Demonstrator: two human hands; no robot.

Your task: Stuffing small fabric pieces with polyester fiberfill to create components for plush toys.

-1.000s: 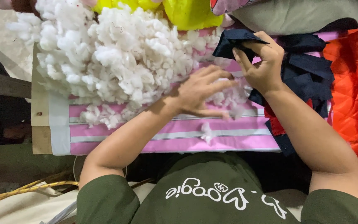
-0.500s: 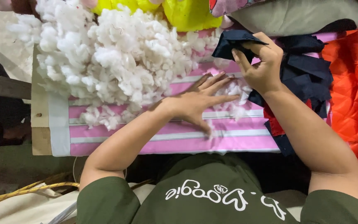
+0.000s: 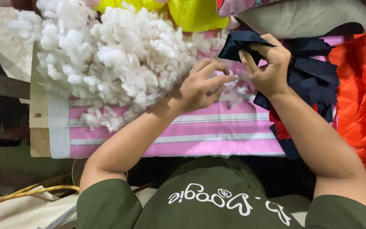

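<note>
A tuft of white stuffing [image 3: 229,82] is pinched in the closed grip of the left hand [image 3: 202,85], just right of the big stuffing pile [image 3: 111,63] on the pink striped cloth [image 3: 191,135]. A dark navy fabric piece [image 3: 238,44], limp and seemingly unfilled, is clamped by the right hand [image 3: 267,68]; most stuffing remains in the pile

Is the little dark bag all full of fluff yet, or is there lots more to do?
Not full yet. The right hand holds a dark navy fabric piece up by its edge, and it looks limp. The left hand is pinching a small tuft of white stuffing right beside it. A big heap of white stuffing sits on the pink striped cloth, and more navy pieces lie waiting, so plenty seems left.
</note>
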